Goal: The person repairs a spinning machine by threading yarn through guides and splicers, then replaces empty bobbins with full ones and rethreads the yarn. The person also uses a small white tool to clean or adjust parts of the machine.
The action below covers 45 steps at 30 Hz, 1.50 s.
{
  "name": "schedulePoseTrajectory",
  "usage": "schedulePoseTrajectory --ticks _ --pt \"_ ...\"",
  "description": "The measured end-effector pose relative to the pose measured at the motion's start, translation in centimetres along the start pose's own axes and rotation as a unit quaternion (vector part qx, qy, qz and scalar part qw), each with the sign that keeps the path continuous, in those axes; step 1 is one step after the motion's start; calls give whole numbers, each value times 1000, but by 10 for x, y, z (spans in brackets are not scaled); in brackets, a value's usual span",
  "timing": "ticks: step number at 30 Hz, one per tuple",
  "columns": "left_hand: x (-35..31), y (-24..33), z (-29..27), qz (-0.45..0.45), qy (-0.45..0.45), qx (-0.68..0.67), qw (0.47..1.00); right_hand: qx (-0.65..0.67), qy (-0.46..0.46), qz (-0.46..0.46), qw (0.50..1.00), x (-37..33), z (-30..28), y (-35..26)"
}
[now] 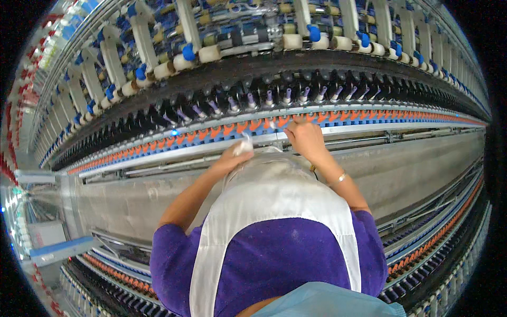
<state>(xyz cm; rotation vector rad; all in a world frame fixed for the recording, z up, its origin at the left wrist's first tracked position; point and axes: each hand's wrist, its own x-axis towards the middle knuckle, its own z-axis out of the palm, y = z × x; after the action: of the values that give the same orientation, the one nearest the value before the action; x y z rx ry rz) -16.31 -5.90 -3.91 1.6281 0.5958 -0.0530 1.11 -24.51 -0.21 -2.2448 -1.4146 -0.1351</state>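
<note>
A long spinning frame runs across in front of me. My left hand is closed round a wad of white fibre fluff, just short of the machine's front rail. My right hand reaches to the row of orange hook-shaped pegs set on blue blocks. Its fingers are curled together at the pegs, and what they pinch, if anything, is hidden. A small white blurred tuft shows just left of these fingers. Behind the pegs stand several purple-tipped spindles.
Above the spindles are cream rollers and grey arms with blue knobs. A grey floor aisle lies behind me, with a second similar machine along its other side. At the left stands a pale box-shaped unit.
</note>
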Motion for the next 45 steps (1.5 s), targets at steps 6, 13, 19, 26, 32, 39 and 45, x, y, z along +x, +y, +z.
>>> schedulePoseTrajectory --ticks 6,13,19,26,32,39,45 --pt "15 14 21 69 131 -159 976 171 -35 -119 978 30 13 -24" --pt "5 7 23 109 300 -110 941 664 -59 218 713 36 12 -33" --pt "-30 -74 23 -95 -74 2 993 457 -203 -194 844 45 -68 -17" --pt "17 -95 54 -111 -132 195 966 103 -527 -353 766 27 -62 -46" --pt "0 -52 32 -6 -105 180 978 -94 -480 -331 807 18 -32 -65" --pt "39 2 -95 143 257 -239 925 169 -341 -198 903 44 -35 -64" --pt "81 9 -170 195 329 -570 727 767 34 287 572 135 44 4"
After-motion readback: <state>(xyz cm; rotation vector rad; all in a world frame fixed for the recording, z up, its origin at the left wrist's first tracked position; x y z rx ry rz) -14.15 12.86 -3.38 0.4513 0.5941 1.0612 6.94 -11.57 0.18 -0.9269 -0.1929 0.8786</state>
